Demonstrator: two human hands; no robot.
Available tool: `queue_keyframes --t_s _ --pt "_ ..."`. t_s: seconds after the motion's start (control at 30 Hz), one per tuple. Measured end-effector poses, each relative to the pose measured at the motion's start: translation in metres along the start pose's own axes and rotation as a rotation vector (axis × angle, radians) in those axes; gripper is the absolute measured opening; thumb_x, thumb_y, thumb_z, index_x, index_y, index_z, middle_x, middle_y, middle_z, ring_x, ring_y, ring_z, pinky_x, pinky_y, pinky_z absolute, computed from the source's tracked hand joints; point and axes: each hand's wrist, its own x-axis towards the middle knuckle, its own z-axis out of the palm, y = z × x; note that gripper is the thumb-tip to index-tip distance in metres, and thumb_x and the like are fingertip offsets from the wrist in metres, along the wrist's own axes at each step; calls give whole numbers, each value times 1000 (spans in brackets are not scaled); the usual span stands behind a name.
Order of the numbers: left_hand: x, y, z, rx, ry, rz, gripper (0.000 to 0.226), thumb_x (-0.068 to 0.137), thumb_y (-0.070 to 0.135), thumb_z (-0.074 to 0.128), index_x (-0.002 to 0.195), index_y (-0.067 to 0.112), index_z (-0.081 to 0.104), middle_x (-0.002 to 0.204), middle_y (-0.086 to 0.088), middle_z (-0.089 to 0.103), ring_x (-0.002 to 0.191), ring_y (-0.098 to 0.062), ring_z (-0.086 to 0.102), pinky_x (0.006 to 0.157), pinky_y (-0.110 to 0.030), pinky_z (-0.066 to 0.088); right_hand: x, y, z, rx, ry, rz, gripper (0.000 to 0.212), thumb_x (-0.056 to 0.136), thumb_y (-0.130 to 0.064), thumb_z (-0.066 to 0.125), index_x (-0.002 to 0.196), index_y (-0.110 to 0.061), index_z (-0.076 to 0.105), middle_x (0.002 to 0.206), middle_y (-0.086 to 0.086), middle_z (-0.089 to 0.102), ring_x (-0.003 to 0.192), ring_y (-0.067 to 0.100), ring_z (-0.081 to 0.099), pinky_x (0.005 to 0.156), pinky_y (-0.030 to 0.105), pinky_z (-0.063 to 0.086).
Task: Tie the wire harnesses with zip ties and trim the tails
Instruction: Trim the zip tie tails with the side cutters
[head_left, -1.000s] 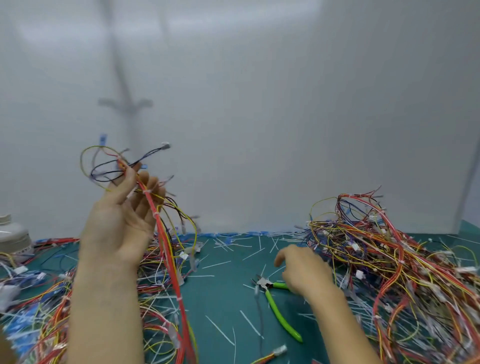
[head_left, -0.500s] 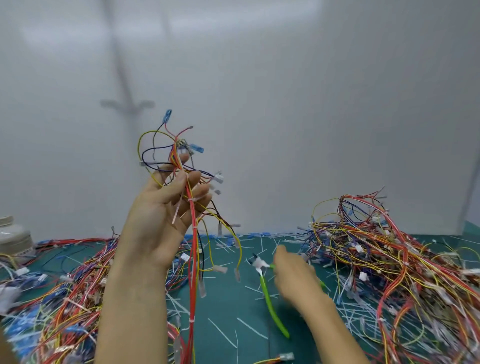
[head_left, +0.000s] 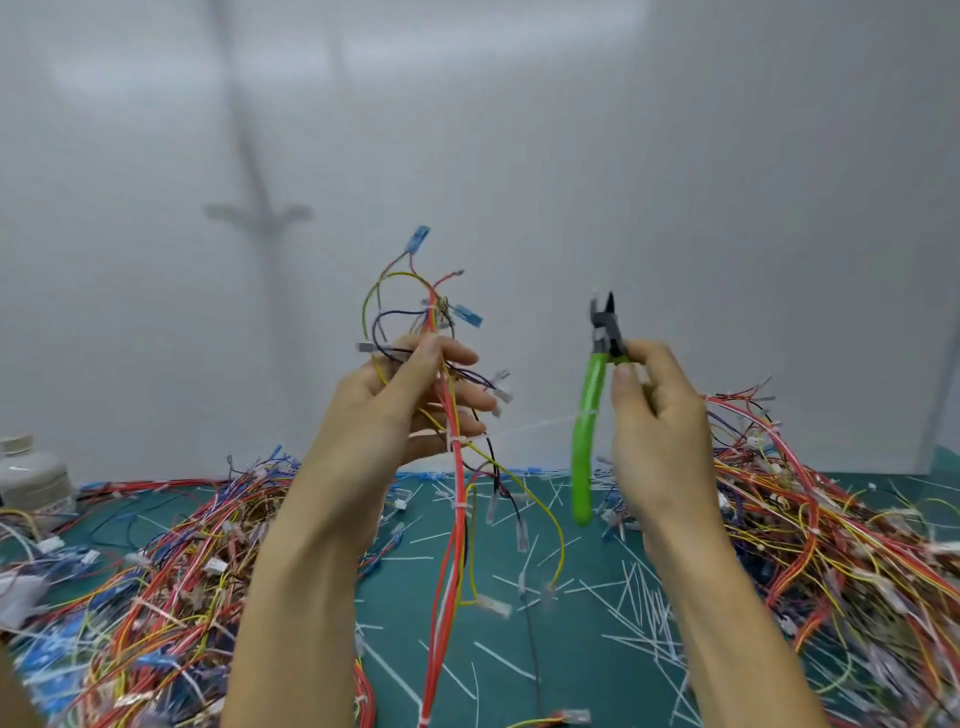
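While our left hand curls round the wire harness, holding it up above the counter so its zip tie tail juts sideways, our right hand pinches the green cutters upright nearby, presumably to trim that tail.

A red-and-yellow wire harness hung from the left hand. Its white zip tie pointed its untrimmed tail right, toward green-handled cutters held nose-up in the right hand.
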Motion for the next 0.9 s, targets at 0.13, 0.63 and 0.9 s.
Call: queue_keyframes --t_s 0.13,0.63,0.9 --pt "-1 -4 5 102 -37 -3 25 93 36 54 94 24 76 89 -1 75 79 -6 66 66 -23 57 -1 -17 -7 318 -183 276 51 83 -66 37 94 -25 66 81 -25 60 79 -8 55 69 23 35" --pt "-5 2 8 370 -189 53 18 91 17 67 88 31 77 91 7 76 91 -18 68 79 -29 59 -12 -30 -3 31 -149 -121 19 90 -44 62 81 -27 65 71 1 66 67 22 65 68 43 54" --pt "-11 5 14 752 -272 71 13 83 42 71 79 54 67 94 18 60 84 7 58 71 -14 44 -11 -27 -5 112 -312 -100 19 86 -31 74 76 -16 68 57 1 59 51 8 51 52 27 44"
